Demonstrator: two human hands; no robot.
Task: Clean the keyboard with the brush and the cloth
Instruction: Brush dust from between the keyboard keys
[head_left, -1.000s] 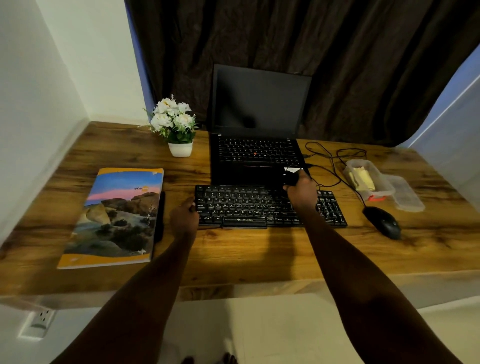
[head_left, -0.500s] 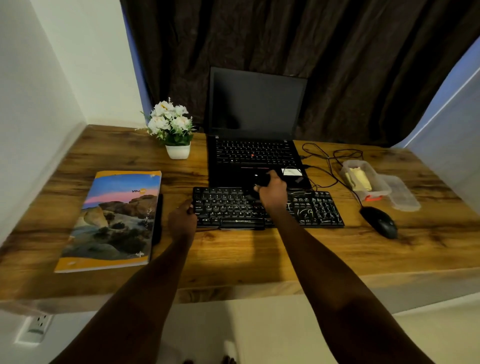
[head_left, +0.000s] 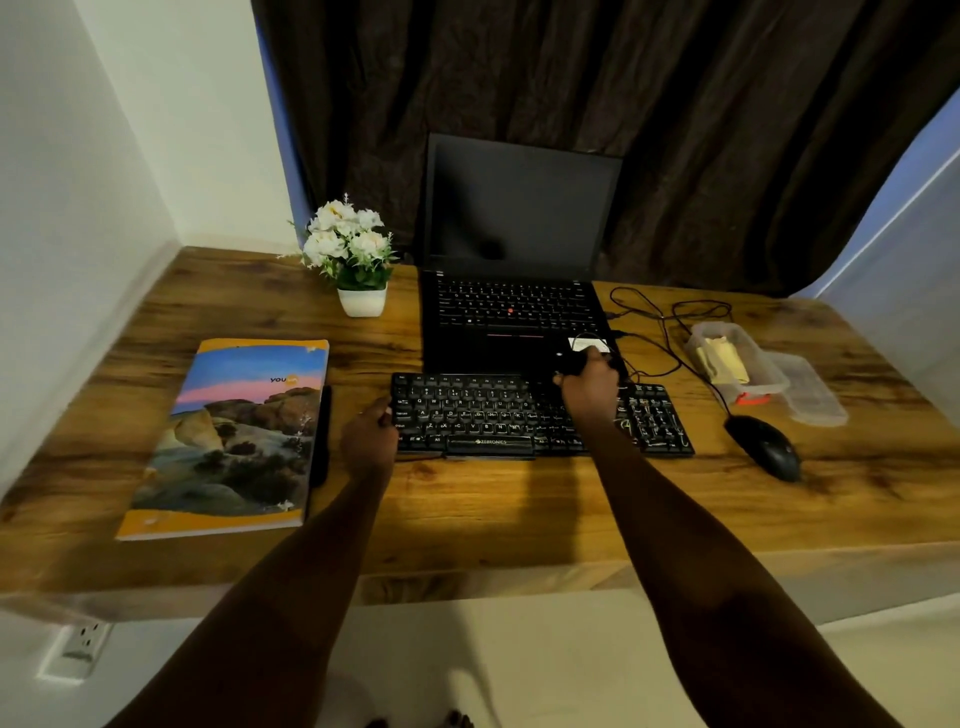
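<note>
At the left end of the black keyboard (head_left: 483, 415), the left hand (head_left: 370, 439) holds its edge, fingers curled against the side. Over the keyboard's upper right part, the right hand (head_left: 589, 387) is clenched around a small dark brush (head_left: 571, 362), which pokes out just past the keyboard's far edge. Behind the keyboard stands an open laptop (head_left: 514, 312). Right of the keyboard lie a black mouse (head_left: 763, 447) and a clear container (head_left: 769, 382) holding something yellowish. Well left of the keyboard lies a book (head_left: 234, 436); behind and to the left stands a flower pot (head_left: 362, 301).
</note>
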